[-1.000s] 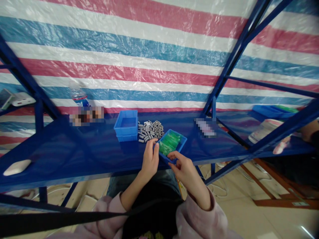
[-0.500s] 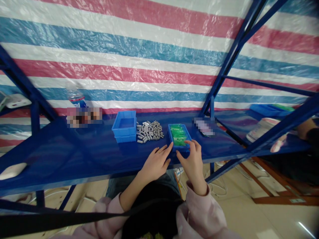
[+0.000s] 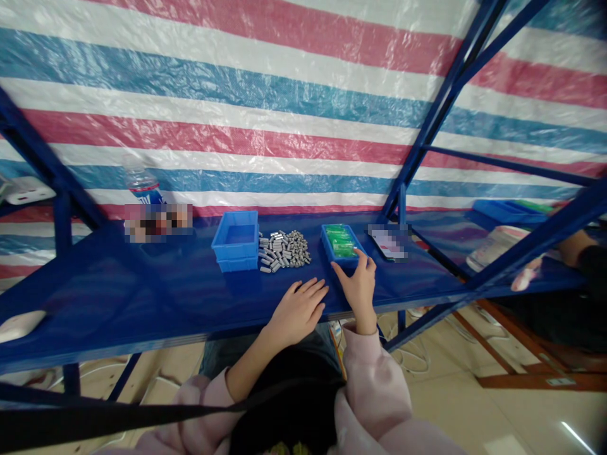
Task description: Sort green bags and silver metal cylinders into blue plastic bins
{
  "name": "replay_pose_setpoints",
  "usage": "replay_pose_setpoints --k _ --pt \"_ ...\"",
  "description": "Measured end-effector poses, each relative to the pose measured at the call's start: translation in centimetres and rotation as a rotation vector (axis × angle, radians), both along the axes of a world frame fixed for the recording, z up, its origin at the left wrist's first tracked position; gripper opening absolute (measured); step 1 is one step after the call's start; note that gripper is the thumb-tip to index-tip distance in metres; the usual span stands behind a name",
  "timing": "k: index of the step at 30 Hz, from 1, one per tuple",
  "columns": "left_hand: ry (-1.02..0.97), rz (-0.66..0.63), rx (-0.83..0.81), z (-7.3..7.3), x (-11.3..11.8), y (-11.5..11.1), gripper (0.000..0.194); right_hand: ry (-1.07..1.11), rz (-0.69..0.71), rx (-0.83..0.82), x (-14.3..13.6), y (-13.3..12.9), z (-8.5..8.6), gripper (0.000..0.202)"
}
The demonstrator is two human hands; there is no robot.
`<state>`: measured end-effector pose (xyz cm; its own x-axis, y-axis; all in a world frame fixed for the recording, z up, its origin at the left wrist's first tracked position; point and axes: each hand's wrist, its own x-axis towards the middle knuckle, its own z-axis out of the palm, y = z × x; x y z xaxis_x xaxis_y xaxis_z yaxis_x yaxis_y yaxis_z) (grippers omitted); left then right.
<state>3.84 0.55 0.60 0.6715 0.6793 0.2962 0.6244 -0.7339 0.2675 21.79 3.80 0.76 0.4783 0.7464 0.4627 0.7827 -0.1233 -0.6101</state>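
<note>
A small blue plastic bin (image 3: pixel 349 262) holds green plastic-wrapped packets (image 3: pixel 340 239). At its near end is my right hand (image 3: pixel 359 284), thumb at the left corner and fingers at the right, gripping the bin across its width. My left hand (image 3: pixel 300 309) lies palm down near the front of the blue table, fingers stretched out and holding nothing. Just beyond my left hand, short silvery metal cylinders (image 3: pixel 283 251) lie in a loose pile. Two stacked blue bins (image 3: pixel 236 243) stand left of that pile.
A clear bottle (image 3: pixel 145 183) stands at the back left, by a blurred-out patch. On the left edge rests a white object (image 3: pixel 21 325). A pixelated flat item (image 3: pixel 387 243) lies right of the packets. Blue frame posts (image 3: pixel 427 126) slant up; another person's arm (image 3: pixel 576 248) shows beyond.
My right hand has pushed the bin of green packets away from me, toward the back of the table. My left hand has come away from the bin and lies flat.
</note>
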Motion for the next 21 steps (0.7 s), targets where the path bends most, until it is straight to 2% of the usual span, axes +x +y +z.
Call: replay_pose_setpoints --k 10,19,21 --pt "0.007 0.004 -0.006 0.0 0.0 0.0 0.042 -0.066 -0.097 -0.174 0.5 1.7 0.9 0.073" --pt "-0.003 0.009 -0.002 -0.1 0.0 0.0 0.042 -0.054 -0.134 -0.137 0.7 2.1 0.3 0.084" --pt "-0.007 0.011 -0.001 -0.2 0.0 0.0 0.042 -0.043 -0.126 -0.106 0.8 2.2 0.0 0.08"
